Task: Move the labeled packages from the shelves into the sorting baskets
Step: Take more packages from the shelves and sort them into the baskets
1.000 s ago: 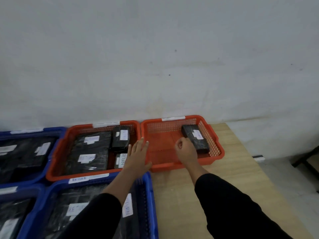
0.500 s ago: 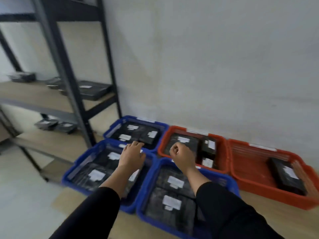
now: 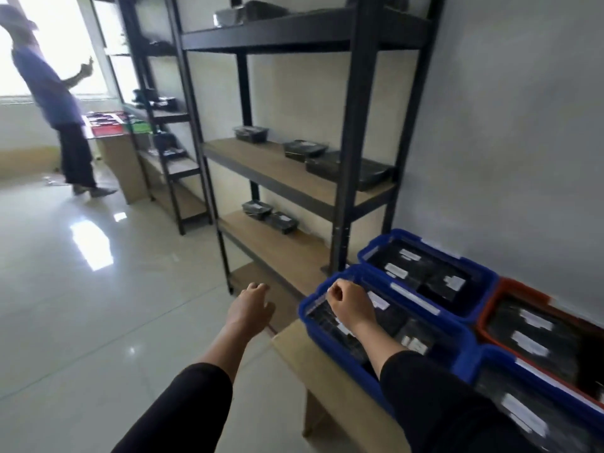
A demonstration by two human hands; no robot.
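Note:
Black labeled packages (image 3: pixel 346 170) lie on the wooden boards of a dark metal shelf rack (image 3: pixel 354 148), some on the middle board and two (image 3: pixel 271 214) on the lower one. Blue baskets (image 3: pixel 330 300) and an orange basket (image 3: pixel 490 308) full of black packages stand on a low wooden table at the right. My left hand (image 3: pixel 250 308) hangs over the floor with relaxed fingers, holding nothing. My right hand (image 3: pixel 349 305) is curled into a loose fist above the nearest blue basket, empty.
A second rack (image 3: pixel 153 103) stands further back on the left. A person in a purple top (image 3: pixel 55 103) stands by the bright window next to a small table with colored trays (image 3: pixel 108 125). Glossy tiled floor (image 3: pixel 81 305) stretches out to the left.
My view has swung left from the orange baskets to the shelf racks. Both hands have left the baskets and carry nothing.

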